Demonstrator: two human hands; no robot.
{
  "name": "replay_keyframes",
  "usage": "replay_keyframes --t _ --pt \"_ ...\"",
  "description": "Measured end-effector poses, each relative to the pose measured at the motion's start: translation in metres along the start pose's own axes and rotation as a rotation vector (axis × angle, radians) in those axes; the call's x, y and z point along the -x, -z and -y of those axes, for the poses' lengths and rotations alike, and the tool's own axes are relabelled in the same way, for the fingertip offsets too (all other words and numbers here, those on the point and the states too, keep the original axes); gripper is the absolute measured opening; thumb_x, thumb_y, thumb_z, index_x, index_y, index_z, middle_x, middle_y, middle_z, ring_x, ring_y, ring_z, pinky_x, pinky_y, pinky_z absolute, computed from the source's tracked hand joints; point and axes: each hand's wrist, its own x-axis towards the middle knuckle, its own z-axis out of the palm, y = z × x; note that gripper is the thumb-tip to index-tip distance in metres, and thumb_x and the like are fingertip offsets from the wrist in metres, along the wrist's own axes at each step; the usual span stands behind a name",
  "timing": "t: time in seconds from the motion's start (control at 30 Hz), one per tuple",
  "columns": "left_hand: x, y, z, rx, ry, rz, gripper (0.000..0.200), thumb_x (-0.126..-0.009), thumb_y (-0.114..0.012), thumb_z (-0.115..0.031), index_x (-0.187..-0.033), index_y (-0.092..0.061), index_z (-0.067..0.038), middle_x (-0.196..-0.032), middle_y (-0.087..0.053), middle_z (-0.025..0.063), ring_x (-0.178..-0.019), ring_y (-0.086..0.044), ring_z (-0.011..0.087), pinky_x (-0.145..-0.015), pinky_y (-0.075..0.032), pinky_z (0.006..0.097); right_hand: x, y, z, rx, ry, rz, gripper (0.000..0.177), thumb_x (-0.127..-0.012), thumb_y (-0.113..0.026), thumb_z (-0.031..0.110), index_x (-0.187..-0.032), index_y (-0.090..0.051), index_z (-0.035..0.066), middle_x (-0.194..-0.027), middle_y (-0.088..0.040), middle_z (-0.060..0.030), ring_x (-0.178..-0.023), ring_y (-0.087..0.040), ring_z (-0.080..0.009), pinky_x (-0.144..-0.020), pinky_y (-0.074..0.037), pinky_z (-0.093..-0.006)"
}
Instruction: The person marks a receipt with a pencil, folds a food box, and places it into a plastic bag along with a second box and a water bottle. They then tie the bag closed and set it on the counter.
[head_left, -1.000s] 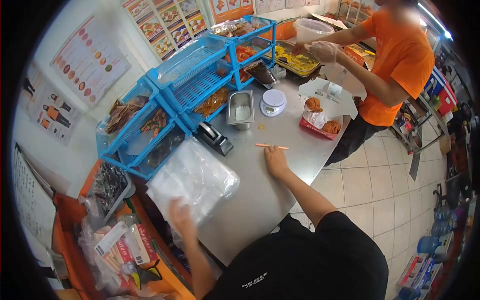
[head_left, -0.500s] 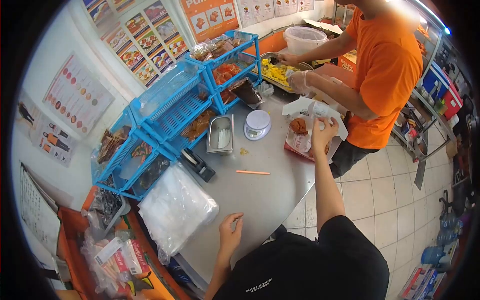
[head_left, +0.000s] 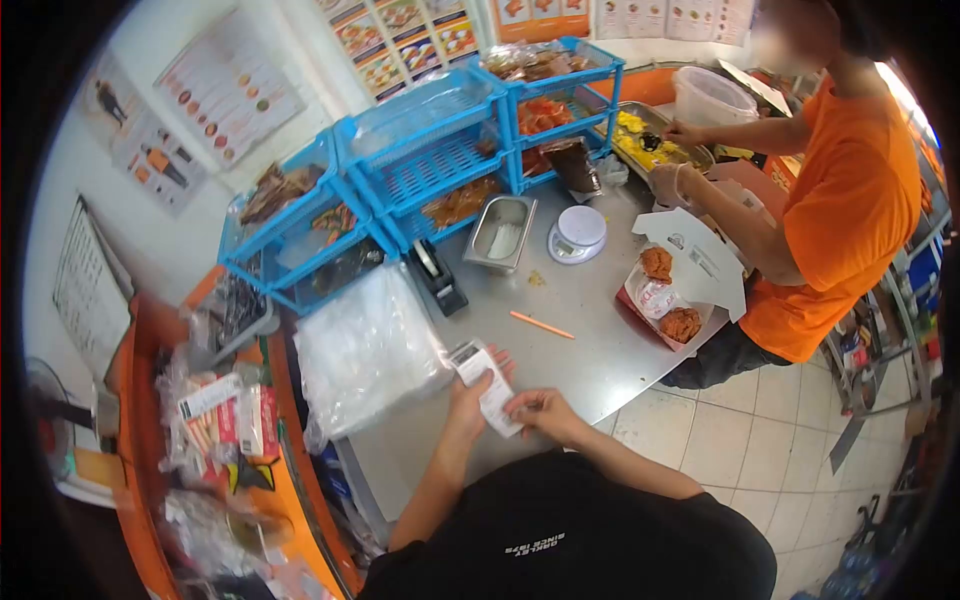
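A printed paper receipt [head_left: 495, 398] is held up over the near edge of the metal table. My left hand [head_left: 468, 402] grips its left side, with the thumb across the paper. Pinched at its lower right edge are the fingers of my right hand [head_left: 548, 415]. Beyond my right hand stands an open takeaway box [head_left: 640, 312] with its white lid [head_left: 705, 262] folded back. Two pieces of fried chicken, one at the far end [head_left: 657, 263] and one at the near end [head_left: 680, 324], show in it beside white printed paper.
An orange stick-like pen [head_left: 541, 324], a kitchen scale [head_left: 577, 236], a steel container [head_left: 501, 233] and a tape dispenser [head_left: 438, 280] are on the table [head_left: 590, 370]. Clear plastic bags [head_left: 365, 350] lie at left, below blue racks [head_left: 420, 185]. A co-worker in orange [head_left: 850, 220] handles yellow food in a tray [head_left: 625, 150].
My right hand has drawn back from the takeaway box to my left hand, and both now hold the receipt. The view has turned, shifting the table contents to the right.
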Motion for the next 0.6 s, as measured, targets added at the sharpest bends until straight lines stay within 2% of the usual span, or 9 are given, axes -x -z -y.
replay_keyframes --t 0.07,0.13,0.2,0.27,0.33,0.4,0.5,0.57,0.6 --pt "-0.002 0.014 -0.001 -0.094 -0.021 -0.131 0.033 -0.095 -0.045 -0.007 -0.127 -0.049 0.001 -0.104 -0.061 0.0112 -0.085 -0.064 0.0238 -0.080 -0.054 0.0389 0.011 -0.006 -0.009 0.004 -0.120 0.241 0.011 -0.083 -0.062 0.002 -0.092 -0.068 0.002 -0.082 -0.067 -0.0042 -0.068 -0.060 -0.0102 -0.059 -0.051 -0.0249" --pt "0.002 0.026 -0.003 -0.047 -0.034 -0.131 0.034 -0.095 -0.046 -0.006 -0.128 -0.048 0.000 -0.100 -0.061 0.0102 -0.081 -0.063 0.0221 -0.078 -0.054 0.0382 -0.001 0.026 -0.017 0.510 0.126 0.250 0.006 -0.081 -0.061 0.002 -0.082 -0.068 0.002 -0.076 -0.066 -0.0032 -0.065 -0.059 -0.0106 -0.061 -0.050 -0.0269" --pt "0.011 0.020 -0.010 -0.068 -0.055 -0.143 0.036 -0.098 -0.042 -0.014 -0.132 -0.046 -0.001 -0.097 -0.059 0.0095 -0.076 -0.061 0.0195 -0.076 -0.053 0.0365 -0.018 0.049 0.002 0.836 0.320 -0.280 0.008 -0.077 -0.061 0.006 -0.080 -0.066 0.001 -0.071 -0.064 -0.0091 -0.064 -0.060 -0.0187 -0.063 -0.049 -0.0329" --pt "0.020 0.010 -0.020 0.022 -0.018 -0.115 0.039 -0.099 -0.039 -0.020 -0.132 -0.046 -0.001 -0.099 -0.059 0.0101 -0.079 -0.061 0.0197 -0.078 -0.052 0.0369 -0.048 0.077 0.014 1.086 0.582 -0.595 0.014 -0.080 -0.059 0.007 -0.091 -0.064 0.000 -0.091 -0.062 -0.0180 -0.087 -0.058 -0.0360 -0.077 -0.047 -0.0429" --pt "0.022 0.007 -0.025 0.116 -0.005 -0.080 0.042 -0.100 -0.037 -0.025 -0.133 -0.045 -0.001 -0.101 -0.059 0.0107 -0.083 -0.061 0.0199 -0.080 -0.052 0.0373 -0.081 0.088 0.016 1.331 0.671 -0.598 0.018 -0.080 -0.059 0.007 -0.095 -0.061 -0.002 -0.093 -0.059 -0.0181 -0.092 -0.055 -0.0368 -0.083 -0.045 -0.0424" --pt "0.021 0.007 -0.025 0.228 0.001 0.131 0.044 -0.098 -0.035 -0.028 -0.132 -0.046 -0.002 -0.106 -0.059 0.0120 -0.089 -0.061 0.0198 -0.082 -0.051 0.0383 -0.107 0.096 0.004 1.468 0.611 -0.493 0.016 -0.080 -0.057 0.006 -0.094 -0.060 -0.002 -0.092 -0.059 -0.0189 -0.091 -0.055 -0.0370 -0.083 -0.045 -0.0427" --pt "0.015 0.005 -0.016 0.143 0.008 -0.063 0.040 -0.091 -0.043 -0.017 -0.128 -0.047 -0.001 -0.107 -0.059 0.0132 -0.086 -0.062 0.0231 -0.082 -0.050 0.0402 -0.118 0.095 -0.001 1.595 0.525 -0.432 0.013 -0.081 -0.052 0.002 -0.091 -0.059 -0.002 -0.089 -0.058 -0.0195 -0.087 -0.055 -0.0364 -0.080 -0.044 -0.0432" --pt "-0.008 0.044 0.034 -0.465 -0.127 -0.180 0.036 -0.083 -0.050 -0.007 -0.117 -0.047 0.005 -0.121 -0.052 0.0191 -0.106 -0.055 0.0323 -0.095 -0.042 0.0441 -0.112 0.097 -0.002 1.589 0.491 -0.463 0.012 -0.081 -0.050 0.000 -0.090 -0.058 -0.001 -0.087 -0.057 -0.0193 -0.085 -0.055 -0.0356 -0.077 -0.044 -0.0432" --pt "-0.005 0.036 0.044 -1.022 -0.418 -0.423 0.035 -0.083 -0.054 -0.008 -0.115 -0.049 0.004 -0.119 -0.052 0.0190 -0.110 -0.053 0.0324 -0.099 -0.037 0.0463 -0.107 0.099 -0.005 1.401 0.555 -0.518 0.011 -0.081 -0.051 -0.001 -0.090 -0.058 0.000 -0.086 -0.057 -0.0193 -0.083 -0.055 -0.0346 -0.075 -0.044 -0.0425"
